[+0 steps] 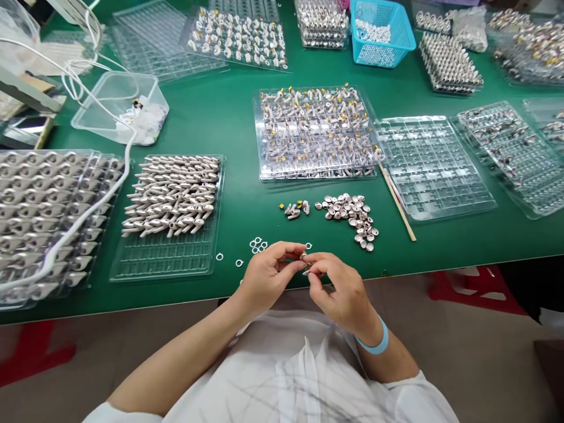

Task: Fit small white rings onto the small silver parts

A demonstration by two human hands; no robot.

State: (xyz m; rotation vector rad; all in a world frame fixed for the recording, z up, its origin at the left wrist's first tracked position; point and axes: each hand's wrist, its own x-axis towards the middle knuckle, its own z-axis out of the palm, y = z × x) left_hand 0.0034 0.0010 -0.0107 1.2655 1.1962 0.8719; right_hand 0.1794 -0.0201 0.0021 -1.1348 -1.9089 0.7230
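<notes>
My left hand [268, 275] pinches a small beige part [303, 256] between thumb and fingertips, near the table's front edge. Close against it, my right hand [338, 288], with a light blue band on the wrist, pinches a small silvery piece [305, 272]. Fingers hide most of both parts. Small white rings [258, 244] lie loose to the left of my hands, and one white ring [309, 246] is just beyond the fingertips. Farther up are several curved beige pieces with yellow tabs [292, 210] and a spread of small round beige caps [348, 210].
A clear tray of yellow-tabbed parts [317, 132] stands ahead. To the left are a tray of slim beige parts [171, 197] and a white cable [88, 211]. A wooden stick [399, 202] lies by a clear plastic tray [434, 167]. A blue basket [382, 56] is at the back.
</notes>
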